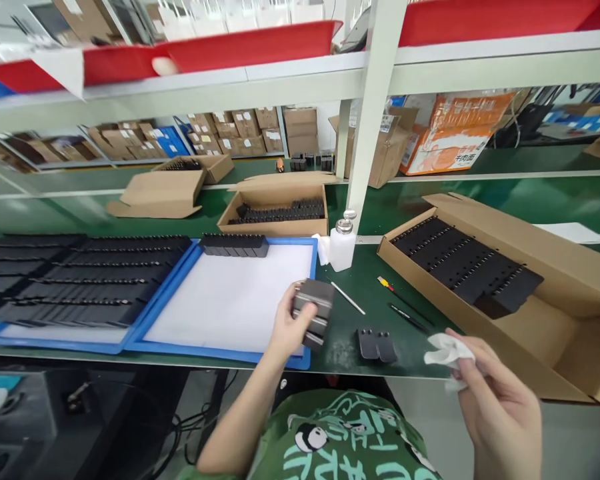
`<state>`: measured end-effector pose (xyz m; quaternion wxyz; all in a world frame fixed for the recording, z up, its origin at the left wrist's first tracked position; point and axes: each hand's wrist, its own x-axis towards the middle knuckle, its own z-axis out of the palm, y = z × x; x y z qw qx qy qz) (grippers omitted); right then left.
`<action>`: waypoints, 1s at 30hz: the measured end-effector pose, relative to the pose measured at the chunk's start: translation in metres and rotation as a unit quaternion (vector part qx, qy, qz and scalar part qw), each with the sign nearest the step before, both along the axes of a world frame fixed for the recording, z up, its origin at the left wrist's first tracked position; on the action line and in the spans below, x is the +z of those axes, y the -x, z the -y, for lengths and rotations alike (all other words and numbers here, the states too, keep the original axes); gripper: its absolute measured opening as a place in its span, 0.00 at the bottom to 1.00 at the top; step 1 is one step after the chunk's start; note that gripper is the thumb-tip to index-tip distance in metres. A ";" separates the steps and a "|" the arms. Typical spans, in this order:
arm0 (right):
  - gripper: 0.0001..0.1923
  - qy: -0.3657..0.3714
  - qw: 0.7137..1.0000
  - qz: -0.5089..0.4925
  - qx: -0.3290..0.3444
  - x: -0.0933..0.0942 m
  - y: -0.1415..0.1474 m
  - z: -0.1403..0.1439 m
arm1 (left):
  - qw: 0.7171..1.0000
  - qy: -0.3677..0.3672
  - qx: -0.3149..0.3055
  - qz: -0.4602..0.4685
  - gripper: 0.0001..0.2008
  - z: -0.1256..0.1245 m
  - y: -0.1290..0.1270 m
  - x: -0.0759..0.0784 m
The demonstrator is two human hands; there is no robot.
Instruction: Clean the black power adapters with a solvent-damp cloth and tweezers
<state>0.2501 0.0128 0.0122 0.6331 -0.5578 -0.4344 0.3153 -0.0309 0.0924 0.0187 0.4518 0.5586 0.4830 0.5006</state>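
My left hand (291,321) is closed around a small stack of black rectangular blocks (316,300), held over the right edge of the white-lined tray. A crumpled white wipe (450,351) is pinched between the thumb and fingers of my right hand (497,393), beside the long cardboard box. Between the hands, two small black parts (376,345) lie side by side at the front of the bench. A row of black blocks (235,245) sits along the far edge of the blue-rimmed tray (205,350).
A white dispenser bottle (342,245) stands behind the tray's right corner. A white stick (348,298), a black pen (409,317) and a thin cable (386,284) lie nearby. An open carton (575,337) with black parts flanks the right. Rows of black parts (100,273) fill the left tray.
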 end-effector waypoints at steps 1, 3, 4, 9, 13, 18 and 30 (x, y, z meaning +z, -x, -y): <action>0.09 -0.001 1.000 -0.017 0.005 -0.001 0.003 -0.007 | 0.998 0.016 0.009 0.055 0.37 0.000 0.002 0.006; 0.10 -0.011 0.999 -0.012 0.045 0.001 0.011 -0.022 | 0.986 0.050 0.005 0.158 0.43 0.000 0.005 0.016; 0.11 -0.019 0.997 0.010 0.077 0.004 0.016 -0.028 | 0.977 0.065 -0.002 0.203 0.44 -0.001 0.005 0.021; 0.17 -0.127 0.966 0.167 0.152 0.045 0.052 -0.055 | 0.930 0.123 -0.040 0.344 0.41 -0.002 -0.003 0.031; 0.28 -0.361 0.845 0.366 0.149 0.087 0.091 -0.084 | 0.915 0.156 -0.069 0.365 0.40 -0.003 -0.011 0.027; 0.21 -0.366 0.730 0.541 0.199 0.099 0.095 -0.131 | 0.917 0.184 -0.072 0.347 0.42 -0.009 -0.016 0.019; 0.16 -0.353 0.712 0.522 0.310 0.083 0.089 -0.113 | 0.875 0.257 -0.016 0.411 0.35 -0.024 -0.025 0.025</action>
